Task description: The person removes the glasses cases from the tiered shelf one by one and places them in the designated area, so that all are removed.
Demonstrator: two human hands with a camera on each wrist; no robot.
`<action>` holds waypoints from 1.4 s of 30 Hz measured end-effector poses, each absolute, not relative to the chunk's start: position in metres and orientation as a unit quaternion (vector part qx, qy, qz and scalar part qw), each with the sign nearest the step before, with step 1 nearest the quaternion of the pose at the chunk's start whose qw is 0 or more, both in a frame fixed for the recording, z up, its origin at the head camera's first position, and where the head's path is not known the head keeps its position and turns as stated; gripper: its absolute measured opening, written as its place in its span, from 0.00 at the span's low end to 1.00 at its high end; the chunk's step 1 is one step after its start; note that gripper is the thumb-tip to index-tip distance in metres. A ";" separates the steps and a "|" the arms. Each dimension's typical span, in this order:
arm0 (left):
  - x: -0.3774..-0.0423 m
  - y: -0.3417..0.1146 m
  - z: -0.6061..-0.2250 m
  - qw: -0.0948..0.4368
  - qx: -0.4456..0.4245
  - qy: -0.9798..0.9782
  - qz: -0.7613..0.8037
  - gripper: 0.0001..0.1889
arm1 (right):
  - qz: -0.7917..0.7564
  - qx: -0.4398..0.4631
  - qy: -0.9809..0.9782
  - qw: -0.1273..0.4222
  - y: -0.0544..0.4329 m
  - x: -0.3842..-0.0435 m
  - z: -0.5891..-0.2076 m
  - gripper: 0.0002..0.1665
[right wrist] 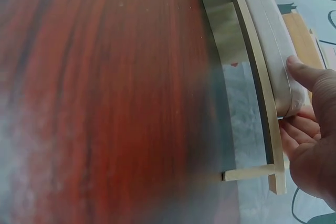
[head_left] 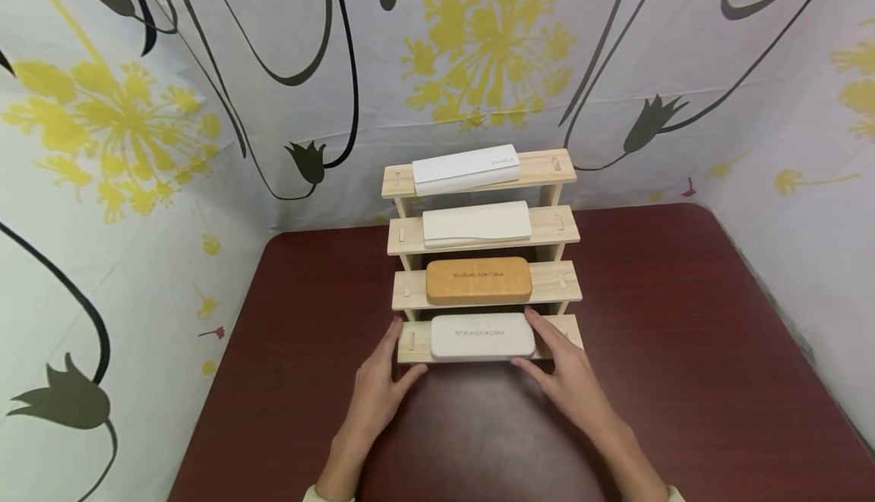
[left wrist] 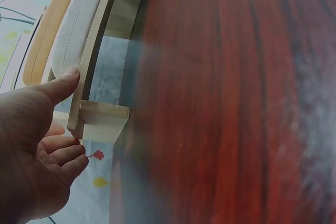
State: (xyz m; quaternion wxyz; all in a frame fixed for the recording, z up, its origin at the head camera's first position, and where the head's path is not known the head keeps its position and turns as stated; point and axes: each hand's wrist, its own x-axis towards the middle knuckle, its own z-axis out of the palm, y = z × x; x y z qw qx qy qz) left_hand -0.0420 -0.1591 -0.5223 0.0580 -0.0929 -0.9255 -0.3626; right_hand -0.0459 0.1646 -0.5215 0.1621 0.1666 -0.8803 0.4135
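A stepped wooden rack (head_left: 414,346) holds one case on each of its several shelves. On the lowest shelf lies a white glasses case (head_left: 481,344) lettered "REFUELING FOR CHINA". My right hand (head_left: 574,382) pinches its right end, thumb along the front and fingers behind. My left hand (head_left: 374,388) grips the left end of that shelf, thumb at the front edge and fingers round the board's end. Above it sits an orange-tan glasses case (head_left: 478,289) with the same lettering. The third shelf bears a cream case with a flap (head_left: 476,225), and the top one a white folding case (head_left: 465,172).
The rack stands on a dark red wood-grain table (head_left: 321,320), near its back edge. Behind and at both sides hangs pale cloth (head_left: 383,54) printed with yellow flowers and dark stems.
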 end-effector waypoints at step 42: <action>-0.047 -0.158 -0.526 0.064 -0.093 -0.921 -0.373 0.43 | 0.464 0.151 -0.861 0.141 0.166 -0.053 -0.526 0.50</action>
